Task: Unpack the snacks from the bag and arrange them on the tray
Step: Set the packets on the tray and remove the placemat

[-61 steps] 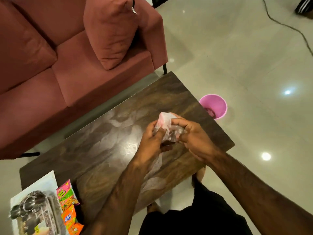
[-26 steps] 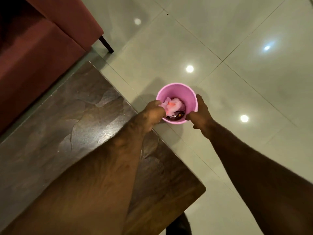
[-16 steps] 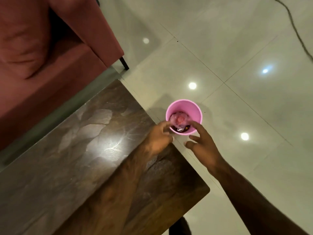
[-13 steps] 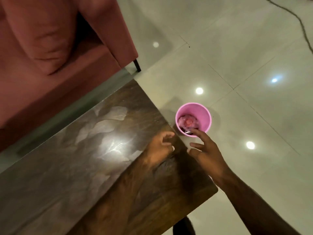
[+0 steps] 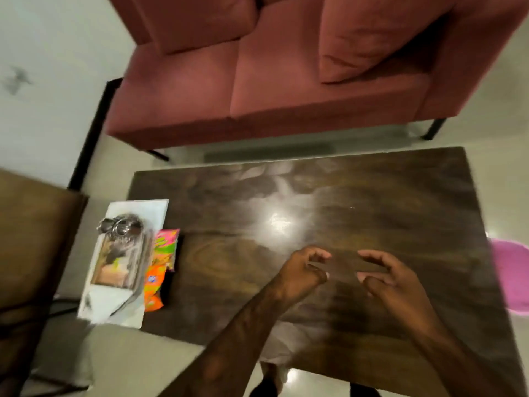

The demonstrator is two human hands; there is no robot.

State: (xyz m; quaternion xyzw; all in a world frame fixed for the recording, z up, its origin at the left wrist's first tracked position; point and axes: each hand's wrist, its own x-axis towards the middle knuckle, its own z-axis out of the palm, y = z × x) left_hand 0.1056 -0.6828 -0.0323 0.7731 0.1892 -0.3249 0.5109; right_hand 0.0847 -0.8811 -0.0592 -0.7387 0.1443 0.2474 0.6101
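Note:
Both my hands hover empty over the dark wooden table [image 5: 357,196]. My left hand [image 5: 303,270] has loosely curled fingers, and my right hand [image 5: 392,279] is relaxed, a short gap between them. A steel tray [image 5: 114,270] sits on a white sheet at the table's left end, with small steel bowls [image 5: 120,226] on its far part. Colourful snack packets [image 5: 161,262] lie in a row along the tray's right side, on the table. A pale, translucent bag [image 5: 282,343] shows at the near table edge beside my left forearm. The view is motion-blurred.
A pink bin [image 5: 512,277] stands on the floor off the table's right end. A red sofa [image 5: 272,81] with a cushion runs along the far side. A brown seat [image 5: 31,230] is at the left.
My left hand dropped the crumpled pink-and-clear wrapper into the pink bin. Both hands came back over the table, empty. My head turned left, bringing the tray and snacks into view.

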